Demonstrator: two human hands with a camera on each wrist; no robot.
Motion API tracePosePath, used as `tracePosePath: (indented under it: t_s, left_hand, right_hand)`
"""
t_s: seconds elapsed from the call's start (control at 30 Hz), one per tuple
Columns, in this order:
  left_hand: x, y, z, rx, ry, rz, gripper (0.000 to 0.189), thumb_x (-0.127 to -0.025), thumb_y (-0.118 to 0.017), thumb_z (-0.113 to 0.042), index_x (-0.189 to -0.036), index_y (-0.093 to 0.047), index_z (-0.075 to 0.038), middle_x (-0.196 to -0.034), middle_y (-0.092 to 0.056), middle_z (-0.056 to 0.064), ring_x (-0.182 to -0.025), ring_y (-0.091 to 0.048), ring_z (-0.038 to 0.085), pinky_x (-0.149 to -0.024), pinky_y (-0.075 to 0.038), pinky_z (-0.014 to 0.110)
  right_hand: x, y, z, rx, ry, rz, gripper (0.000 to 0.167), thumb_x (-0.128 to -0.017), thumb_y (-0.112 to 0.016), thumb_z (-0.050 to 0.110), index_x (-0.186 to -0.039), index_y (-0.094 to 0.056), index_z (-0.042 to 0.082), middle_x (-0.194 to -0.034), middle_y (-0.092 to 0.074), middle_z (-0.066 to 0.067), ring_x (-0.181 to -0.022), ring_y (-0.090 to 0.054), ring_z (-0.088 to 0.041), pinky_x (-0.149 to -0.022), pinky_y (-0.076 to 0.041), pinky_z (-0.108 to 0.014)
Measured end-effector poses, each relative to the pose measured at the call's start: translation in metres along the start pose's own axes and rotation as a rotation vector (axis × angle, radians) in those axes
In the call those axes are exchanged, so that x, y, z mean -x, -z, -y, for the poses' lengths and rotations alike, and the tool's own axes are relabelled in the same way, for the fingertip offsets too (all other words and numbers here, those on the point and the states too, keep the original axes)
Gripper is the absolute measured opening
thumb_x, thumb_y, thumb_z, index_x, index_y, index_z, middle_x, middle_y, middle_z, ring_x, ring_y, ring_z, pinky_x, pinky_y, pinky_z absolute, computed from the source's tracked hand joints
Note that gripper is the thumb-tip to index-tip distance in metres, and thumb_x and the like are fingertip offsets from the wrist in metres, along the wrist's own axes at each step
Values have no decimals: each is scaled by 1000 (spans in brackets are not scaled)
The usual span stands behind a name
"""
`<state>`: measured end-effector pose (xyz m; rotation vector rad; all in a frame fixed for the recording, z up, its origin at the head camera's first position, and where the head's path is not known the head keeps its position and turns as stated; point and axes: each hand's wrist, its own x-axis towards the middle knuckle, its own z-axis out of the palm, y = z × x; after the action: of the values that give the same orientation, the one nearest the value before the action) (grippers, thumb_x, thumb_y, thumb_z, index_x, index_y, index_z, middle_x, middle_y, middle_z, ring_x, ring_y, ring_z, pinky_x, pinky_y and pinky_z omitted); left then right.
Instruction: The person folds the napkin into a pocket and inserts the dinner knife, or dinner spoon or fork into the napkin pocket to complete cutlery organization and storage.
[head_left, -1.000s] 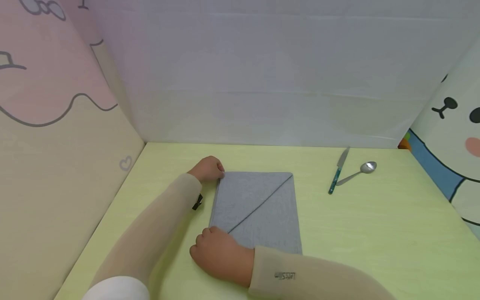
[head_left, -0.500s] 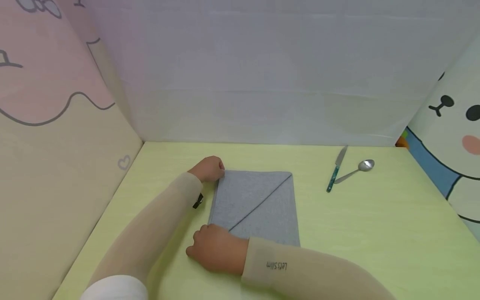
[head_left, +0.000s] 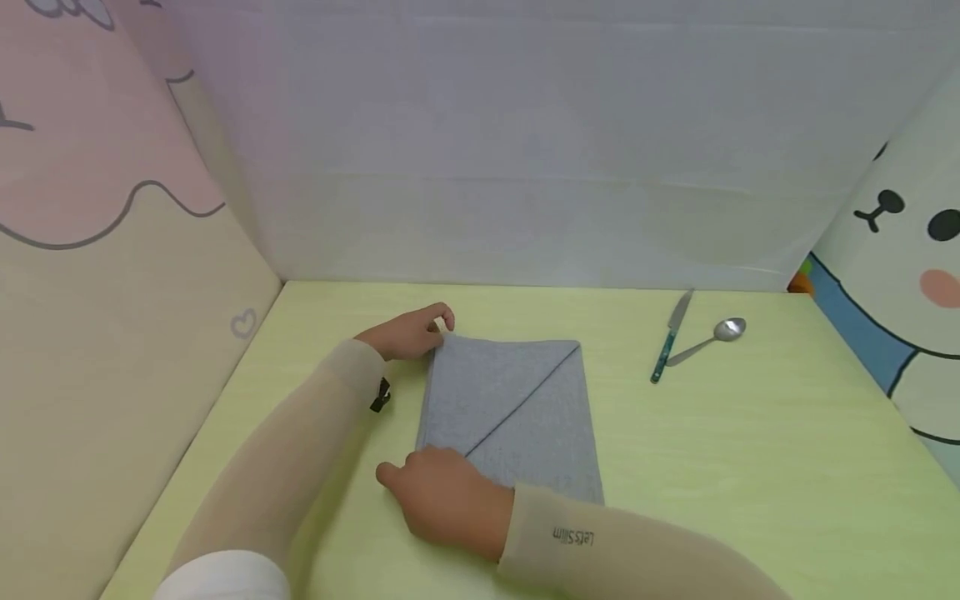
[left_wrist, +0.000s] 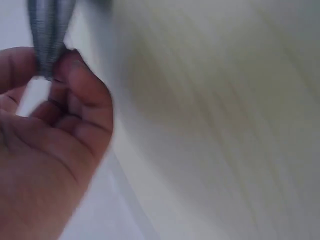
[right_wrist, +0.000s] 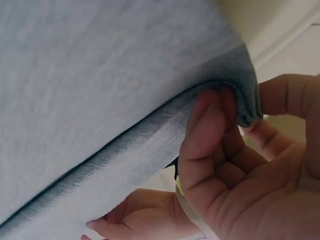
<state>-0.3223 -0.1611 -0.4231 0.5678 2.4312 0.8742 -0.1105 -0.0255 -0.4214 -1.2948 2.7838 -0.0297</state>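
A grey cloth napkin (head_left: 517,408), folded into a square with a diagonal edge across its top, lies on the table. At its far left corner my left hand (head_left: 405,333) pinches the cloth. Up close in the left wrist view, the gathered corner of the napkin (left_wrist: 49,35) sits between thumb and fingers. My right hand (head_left: 450,500) holds the near left corner, partly covering it in the head view. The right wrist view shows the layered corner of the napkin (right_wrist: 245,90) between the thumb and fingers, with the left hand (right_wrist: 150,212) further along the edge.
To the right of the napkin lie a table knife (head_left: 671,337) with a green handle and a metal spoon (head_left: 708,340), their handles close together. The yellow-green table (head_left: 750,450) is bounded by a pale back wall (head_left: 540,167) and printed side panels.
My left hand has shifted slightly left and its fingers have changed pose at the corner. The right hand has turned a little, its outer finger or thumb sticking out more. The head view has drifted slightly.
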Motion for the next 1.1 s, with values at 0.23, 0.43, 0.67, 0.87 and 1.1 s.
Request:
tracePosePath:
  t_s: [0.23,0.43,0.67,0.87,1.1]
  left_hand:
    - [4,3,6,137,-96,-2,35,-103,-39,-3,-110,-73,-12,-113,-66,4,-97,-59,21,-87,-50,36]
    - [9,7,8,193,-124,19,39,-98,-49,7,-119,-75,-13,-120,-69,5,-108,-64,23,-96,-52,41]
    - [23,18,2,176,-166,0,26,-99,-63,-4,-118,-75,-17,-117,-71,1,-110,-64,23,-98,-49,42]
    - [39,31,-5,123,-175,-11,27,-100,-60,-2,-119,-74,-17,-119,-70,1,-112,-64,22,-98,-50,43]
    - [61,50,-12,39,-227,-92,27,-102,-59,-5,-117,-75,-20,-128,-66,-2,-120,-58,21,-101,-47,45]
  right_hand:
    - [13,3,-2,-74,-49,-33,12,-91,-69,18,-83,-61,18,-66,-50,4,-60,-54,-13,-54,-44,-27]
    - [27,15,-6,-170,-72,-104,20,-92,-70,16,-77,-56,18,-60,-46,7,-56,-51,-10,-52,-41,-25]
    - [48,32,-15,-378,-66,-230,15,-93,-72,13,-81,-64,18,-70,-55,14,-62,-48,1,-59,-40,-14]
    - [61,39,-15,-497,-31,-305,9,-95,-69,11,-89,-70,17,-81,-62,15,-72,-52,5,-70,-43,-9]
    - [71,43,-13,-658,-8,-379,4,-98,-69,10,-102,-69,12,-90,-62,11,-80,-52,1,-76,-44,-11]
